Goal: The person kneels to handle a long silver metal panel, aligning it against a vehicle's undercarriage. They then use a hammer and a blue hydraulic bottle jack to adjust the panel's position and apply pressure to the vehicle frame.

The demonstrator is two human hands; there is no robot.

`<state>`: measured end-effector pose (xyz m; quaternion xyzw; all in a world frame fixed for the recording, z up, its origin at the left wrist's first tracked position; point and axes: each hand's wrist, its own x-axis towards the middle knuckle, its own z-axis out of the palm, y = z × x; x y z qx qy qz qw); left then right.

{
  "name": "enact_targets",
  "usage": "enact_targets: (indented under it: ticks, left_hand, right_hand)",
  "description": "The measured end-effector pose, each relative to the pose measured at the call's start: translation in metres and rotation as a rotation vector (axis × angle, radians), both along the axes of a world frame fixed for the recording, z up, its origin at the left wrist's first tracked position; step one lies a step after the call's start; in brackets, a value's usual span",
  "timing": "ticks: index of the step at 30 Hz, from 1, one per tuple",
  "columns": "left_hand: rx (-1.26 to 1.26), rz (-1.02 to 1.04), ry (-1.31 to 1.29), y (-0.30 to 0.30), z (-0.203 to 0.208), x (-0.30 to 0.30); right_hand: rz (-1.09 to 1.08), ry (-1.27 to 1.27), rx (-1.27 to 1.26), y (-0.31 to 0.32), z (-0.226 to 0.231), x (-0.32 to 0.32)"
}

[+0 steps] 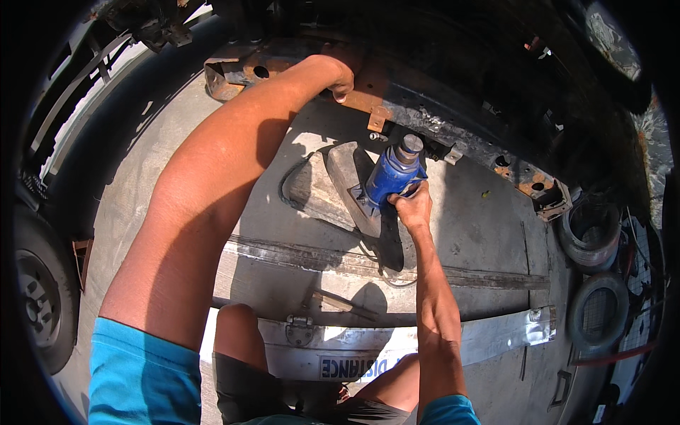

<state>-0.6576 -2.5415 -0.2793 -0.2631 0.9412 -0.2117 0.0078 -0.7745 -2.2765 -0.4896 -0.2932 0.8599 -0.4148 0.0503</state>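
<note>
Grasps blue jack (388, 173) low on its side w/ R hand (414, 207), just R of ctr in frame, atop board (346, 170). Rests L hand (340, 76) against rusty beam (453, 129), top ctr; can't tell if gripping, w/ fingers mostly hidden. Has bare knees (237, 329) at bottom ctr, nr white panel (496, 340) across lower frame, plus tires (589, 244) far R, wheel (39, 301) far L.

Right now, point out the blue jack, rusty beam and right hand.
Blue jack (387, 177): head view, side of its body.
Rusty beam (398, 106): head view, front face.
Right hand (416, 207): head view, back of the hand.
</note>
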Motion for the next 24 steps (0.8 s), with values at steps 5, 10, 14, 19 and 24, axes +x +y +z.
enact_targets:
  ticks: [5, 10, 14, 19, 24]
  left_hand:
    - [0.263, 0.106, -0.415, 0.013, 0.002, 0.001]
    - [0.231, 0.108, -0.325, 0.012, 0.004, 0.016]
    - [0.22, 0.095, -0.273, 0.006, -0.005, 0.016]
    - [0.196, 0.07, -0.196, -0.001, -0.015, -0.006]
    - [0.041, 0.095, -0.03, -0.032, -0.023, 0.004]
  right_hand:
    - [-0.01, 0.068, -0.017, 0.023, -0.02, 0.027]
    - [-0.015, 0.076, -0.036, 0.032, -0.025, 0.053]
    - [0.009, 0.065, -0.045, 0.031, -0.02, 0.051]
    - [-0.018, 0.002, -0.032, 0.041, -0.011, 0.033]
    - [0.016, 0.006, -0.065, 0.026, -0.018, 0.036]
